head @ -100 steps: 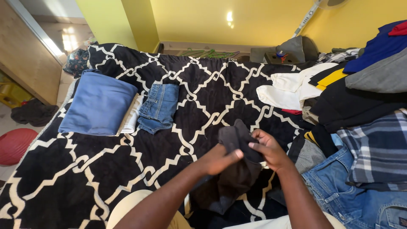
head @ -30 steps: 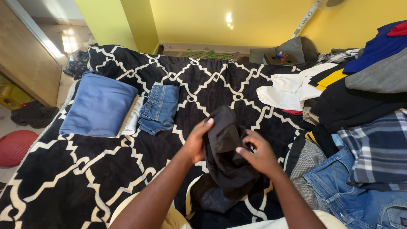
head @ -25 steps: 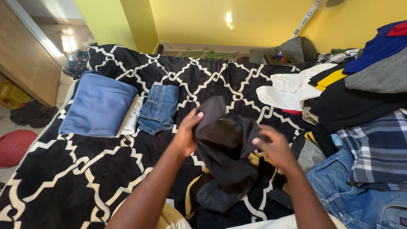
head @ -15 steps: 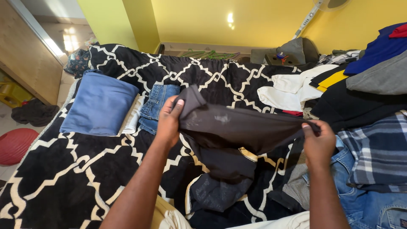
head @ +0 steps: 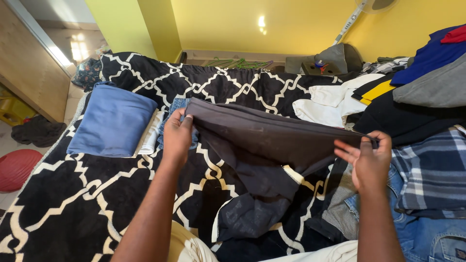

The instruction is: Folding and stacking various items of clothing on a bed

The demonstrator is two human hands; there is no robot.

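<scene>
Head view only: I had the dark garment [head: 272, 140] stretched out flat between both hands, held up off the black-and-white blanket [head: 97, 194]. Left hand [head: 177, 136] was closed in a pinch on the garment's left corner, thumb on top and fingers curled under. Right hand [head: 370, 162] pinched the right edge with thumb and forefinger, the other fingers loose and part-spread. Gripping the two far ends kept the top edge taut and straight, so I judged the cloth was being squared up; the rest of it hung slack below, lower folds resting on the blanket near my lap. Hands were well apart, garment between them, roughly centre of the bed. Behind the left hand lay folded jeans [head: 175, 104], just beside a folded blue cloth [head: 114, 121], both already stacked neat at the left. Unsorted clothes were piled at the right: a white shirt [head: 330, 104], a plaid shirt [head: 432, 170], denim [head: 427, 233] near the right wrist.
</scene>
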